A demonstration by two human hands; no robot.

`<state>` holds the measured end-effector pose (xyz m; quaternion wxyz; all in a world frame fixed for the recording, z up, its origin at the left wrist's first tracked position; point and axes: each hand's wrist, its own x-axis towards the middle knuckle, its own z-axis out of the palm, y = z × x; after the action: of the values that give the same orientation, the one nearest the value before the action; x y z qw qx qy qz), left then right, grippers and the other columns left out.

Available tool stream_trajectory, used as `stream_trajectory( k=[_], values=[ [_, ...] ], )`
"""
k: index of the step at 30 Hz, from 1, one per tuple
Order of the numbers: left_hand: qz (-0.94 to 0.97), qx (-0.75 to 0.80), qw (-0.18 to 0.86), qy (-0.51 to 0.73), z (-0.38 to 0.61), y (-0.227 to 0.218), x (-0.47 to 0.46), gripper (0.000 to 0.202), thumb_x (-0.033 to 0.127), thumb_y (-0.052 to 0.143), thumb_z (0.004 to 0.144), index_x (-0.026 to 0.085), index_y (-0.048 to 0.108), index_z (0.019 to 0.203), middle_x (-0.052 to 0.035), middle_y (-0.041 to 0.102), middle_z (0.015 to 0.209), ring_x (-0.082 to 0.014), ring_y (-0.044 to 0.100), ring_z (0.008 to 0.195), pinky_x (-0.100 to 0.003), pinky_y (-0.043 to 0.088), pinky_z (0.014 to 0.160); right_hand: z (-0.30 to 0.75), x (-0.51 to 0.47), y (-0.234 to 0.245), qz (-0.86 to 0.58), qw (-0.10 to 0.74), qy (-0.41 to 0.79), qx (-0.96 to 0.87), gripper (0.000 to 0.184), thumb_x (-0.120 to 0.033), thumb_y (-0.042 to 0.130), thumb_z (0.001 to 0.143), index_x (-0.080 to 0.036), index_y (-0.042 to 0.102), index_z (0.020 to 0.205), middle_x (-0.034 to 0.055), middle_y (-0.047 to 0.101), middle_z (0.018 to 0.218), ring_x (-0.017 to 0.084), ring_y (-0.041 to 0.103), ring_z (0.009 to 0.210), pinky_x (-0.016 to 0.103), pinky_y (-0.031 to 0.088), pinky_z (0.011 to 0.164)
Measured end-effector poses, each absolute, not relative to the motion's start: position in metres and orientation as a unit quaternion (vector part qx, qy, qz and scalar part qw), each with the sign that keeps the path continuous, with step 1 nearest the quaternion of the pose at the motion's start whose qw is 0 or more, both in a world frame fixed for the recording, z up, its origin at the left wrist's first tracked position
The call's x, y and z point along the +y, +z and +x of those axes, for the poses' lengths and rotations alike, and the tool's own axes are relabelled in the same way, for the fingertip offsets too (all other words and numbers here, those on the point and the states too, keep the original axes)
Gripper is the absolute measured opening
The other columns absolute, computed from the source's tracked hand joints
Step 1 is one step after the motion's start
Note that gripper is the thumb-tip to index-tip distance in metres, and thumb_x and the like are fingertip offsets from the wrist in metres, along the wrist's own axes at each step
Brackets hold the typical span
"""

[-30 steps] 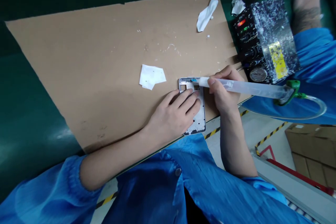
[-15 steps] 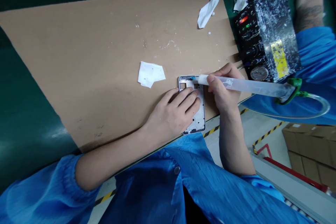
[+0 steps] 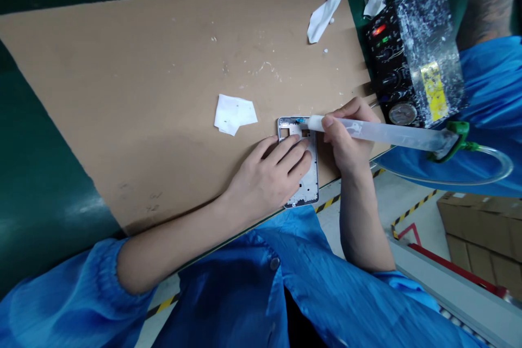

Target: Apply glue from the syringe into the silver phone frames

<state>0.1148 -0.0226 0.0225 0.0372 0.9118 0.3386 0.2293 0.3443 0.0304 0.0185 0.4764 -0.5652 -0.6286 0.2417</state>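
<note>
A metal phone frame [image 3: 309,182] with cutouts lies on the brown board at its front edge. My left hand [image 3: 271,176] rests palm down across it, fingers bent over its surface and holding it in place; the thumb is hidden. In my right hand [image 3: 348,138] is a translucent dispensing syringe [image 3: 391,133], gripped near its front end like a pen. Its blue needle tip [image 3: 300,120] is at the frame's top edge; whether it touches cannot be made out. A green cap [image 3: 457,138] and a clear hose [image 3: 503,163] are at the syringe's back end.
White paper pieces [image 3: 235,114] [image 3: 324,15] lie on the brown board [image 3: 122,92]. At right stands a black dispenser box [image 3: 428,54] with lit displays and a gauge. Beyond it is a co-worker's forearm [image 3: 489,8] in a blue sleeve. Cartons [image 3: 481,223] are at lower right.
My hands, the syringe and the phone frame stay practically in place. The co-worker's arm at upper right has moved up, its hand now mostly out of view.
</note>
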Motion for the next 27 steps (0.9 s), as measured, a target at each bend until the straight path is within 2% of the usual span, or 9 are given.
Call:
stream_trajectory(
  k=[5,10,17,23,27],
  values=[
    [0.909,0.339,0.031,0.239,0.1155,0.0227,-0.0231,0.038,0.018,0.062,0.115,0.01,0.077,0.149,-0.0156,0.079,0.16,-0.0301,0.073,0.151,-0.046,0.057,0.125,0.3472,0.0296,0.0165,-0.552,0.492,0.243,-0.628,0.053,-0.076,0.091,0.098,-0.031,0.065,0.087,-0.0015,0.064,0.07,0.02,0.057,0.057,0.039,0.046,0.054],
    [0.91,0.342,0.037,0.233,0.1159,0.0235,-0.0234,0.039,0.016,0.062,0.114,0.011,0.077,0.15,-0.0161,0.079,0.16,-0.029,0.073,0.151,-0.046,0.058,0.126,0.3512,0.0292,0.014,-0.559,0.479,0.242,-0.632,0.051,-0.077,0.091,0.097,-0.032,0.067,0.09,-0.001,0.067,0.073,0.021,0.059,0.06,0.041,0.051,0.058],
    [0.909,0.343,0.041,0.234,0.1158,0.0241,-0.0228,0.039,0.016,0.061,0.115,0.01,0.077,0.15,-0.0165,0.079,0.16,-0.0296,0.073,0.151,-0.047,0.059,0.125,0.3488,0.0299,0.0148,-0.544,0.487,0.242,-0.639,0.049,-0.073,0.091,0.099,-0.031,0.068,0.088,-0.0017,0.066,0.071,0.02,0.058,0.057,0.039,0.047,0.054],
    [0.909,0.343,0.039,0.235,0.1147,0.025,-0.0239,0.039,0.018,0.063,0.115,0.01,0.077,0.15,-0.0156,0.079,0.161,-0.0295,0.072,0.152,-0.046,0.059,0.125,0.3507,0.028,0.0143,-0.532,0.495,0.267,-0.633,0.043,-0.067,0.095,0.099,-0.032,0.071,0.09,-0.0015,0.07,0.074,0.02,0.059,0.057,0.041,0.053,0.057],
    [0.909,0.343,0.036,0.235,0.1148,0.0255,-0.0241,0.039,0.02,0.061,0.116,0.011,0.077,0.15,-0.014,0.079,0.162,-0.029,0.073,0.151,-0.046,0.059,0.125,0.3513,0.0275,0.0155,-0.542,0.487,0.247,-0.639,0.044,-0.068,0.093,0.1,-0.032,0.07,0.091,-0.002,0.068,0.071,0.02,0.06,0.057,0.039,0.049,0.056]
  ],
)
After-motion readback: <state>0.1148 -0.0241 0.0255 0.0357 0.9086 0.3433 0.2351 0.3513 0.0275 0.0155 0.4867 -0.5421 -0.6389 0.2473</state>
